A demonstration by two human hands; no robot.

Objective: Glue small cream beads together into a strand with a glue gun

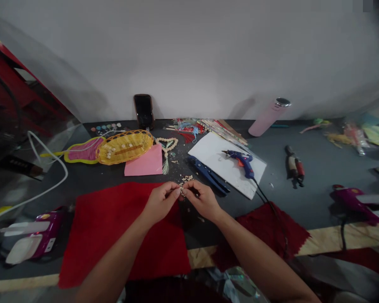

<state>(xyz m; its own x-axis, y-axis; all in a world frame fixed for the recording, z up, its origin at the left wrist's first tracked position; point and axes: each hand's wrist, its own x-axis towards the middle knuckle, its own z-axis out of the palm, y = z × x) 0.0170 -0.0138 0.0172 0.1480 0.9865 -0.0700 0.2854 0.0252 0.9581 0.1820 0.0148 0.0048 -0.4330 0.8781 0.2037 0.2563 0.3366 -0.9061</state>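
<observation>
My left hand and my right hand meet fingertip to fingertip over the table, both closed in a pinch. Between them is a small pale bead, mostly hidden by the fingers. Just behind the fingertips lies a loose pile of small cream beads. A red felt cloth is spread under my left wrist. Farther back, a beaded string with a pale tassel lies beside a pink sheet. Blue-handled pliers rest to the right of the beads.
A blue glue gun lies on a white board, its cord trailing forward. At left are a yellow basket and a purple device. A phone and a pink bottle stand by the wall; cutters lie right.
</observation>
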